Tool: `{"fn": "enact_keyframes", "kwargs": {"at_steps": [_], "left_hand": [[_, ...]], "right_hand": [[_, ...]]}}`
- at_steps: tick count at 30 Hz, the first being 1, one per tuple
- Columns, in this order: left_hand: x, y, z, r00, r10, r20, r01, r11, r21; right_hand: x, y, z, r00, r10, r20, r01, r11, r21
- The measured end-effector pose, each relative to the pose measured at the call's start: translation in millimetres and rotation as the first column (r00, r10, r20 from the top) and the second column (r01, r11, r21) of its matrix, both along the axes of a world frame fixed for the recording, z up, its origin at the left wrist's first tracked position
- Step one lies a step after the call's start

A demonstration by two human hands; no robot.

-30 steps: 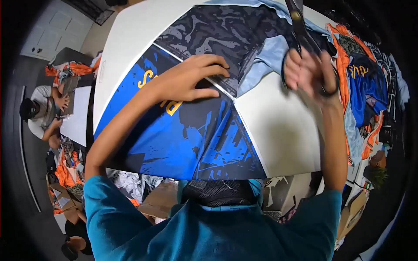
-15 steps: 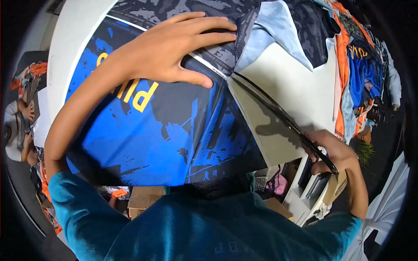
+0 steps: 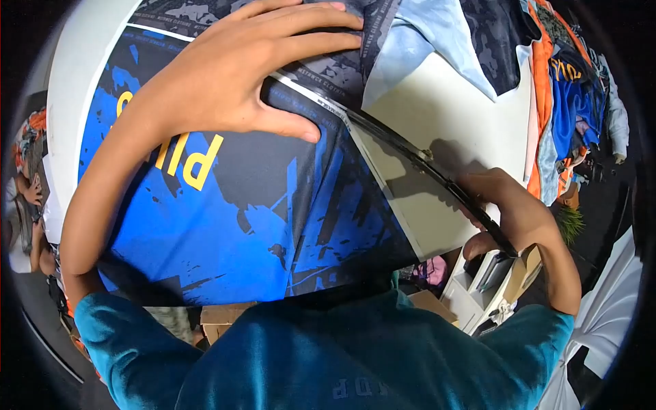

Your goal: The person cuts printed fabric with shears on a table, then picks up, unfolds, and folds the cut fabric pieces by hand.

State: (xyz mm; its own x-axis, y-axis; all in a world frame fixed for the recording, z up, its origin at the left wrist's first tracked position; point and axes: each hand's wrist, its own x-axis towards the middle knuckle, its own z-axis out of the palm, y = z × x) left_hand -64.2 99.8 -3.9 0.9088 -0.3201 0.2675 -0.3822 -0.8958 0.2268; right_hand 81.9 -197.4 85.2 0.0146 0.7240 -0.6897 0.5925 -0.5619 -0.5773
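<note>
My left hand (image 3: 236,75) lies flat with fingers spread, pressing on printed fabric. Under its thumb is a blue and black piece (image 3: 225,253) with yellow lettering. The fingers rest over dark grey camouflage fabric (image 3: 324,80) with small lettering along its edge. A white strip runs between the two prints. In my right hand (image 3: 523,212) is a pair of long black scissors (image 3: 441,179), gripped at the handles. Their blades point up and left, reaching the white strip at the fabric's corner. The exact blade tips are hard to make out there.
Light blue fabric (image 3: 427,31) lies on the white table (image 3: 451,102) beyond the scissors. Orange and blue garments (image 3: 564,130) are heaped along the right edge. Below the table stand a cardboard box (image 3: 225,316) and a white shelf unit (image 3: 465,304). Another person (image 3: 24,225) is at far left.
The scissors have moved left and up, so their blades meet the white strip at the fabric corner. The fabric and my left hand appear shifted slightly left in view.
</note>
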Motion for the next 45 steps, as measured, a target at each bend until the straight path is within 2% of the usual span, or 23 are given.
{"fn": "enact_keyframes", "kwargs": {"at_steps": [6,11,15,21,26,30,35,40,45], "left_hand": [[9.6,2.9,8.6,0.982,-0.109,-0.154,0.101,0.993,-0.064],[10.1,2.4,8.6,0.985,-0.091,-0.144,0.092,0.996,0.000],[7.7,5.8,10.5,0.983,-0.097,-0.155,0.084,0.992,-0.090],[7.2,7.3,2.5,0.991,-0.127,-0.032,0.125,0.991,-0.056],[9.8,4.7,8.5,0.985,-0.103,-0.141,0.101,0.995,-0.020],[9.3,8.0,-5.5,0.992,-0.121,-0.029,0.119,0.991,-0.065],[5.6,8.6,6.6,0.989,-0.115,-0.090,0.101,0.983,-0.153],[3.1,8.0,5.2,0.990,-0.107,-0.092,0.102,0.993,-0.064],[3.6,7.9,6.6,0.989,-0.118,-0.085,0.114,0.992,-0.049]], "right_hand": [[-8.0,-1.1,-5.5,0.996,-0.064,-0.054,0.072,0.985,0.155],[-15.2,5.3,2.8,0.995,-0.060,0.079,0.048,0.989,0.141],[-10.3,14.6,5.0,0.992,-0.122,-0.043,0.116,0.986,-0.119],[-5.8,15.9,8.1,0.999,-0.033,-0.005,0.033,0.992,-0.122],[-8.9,8.7,7.0,0.980,-0.194,-0.046,0.188,0.976,-0.113],[-13.3,0.0,3.9,0.970,-0.241,0.010,0.241,0.970,0.014],[-9.7,5.5,3.6,0.995,-0.094,0.018,0.094,0.996,-0.005],[-5.7,13.0,2.9,0.994,-0.084,-0.074,0.078,0.994,-0.081],[-5.4,5.4,-3.7,0.991,-0.120,-0.064,0.120,0.993,-0.003]]}}
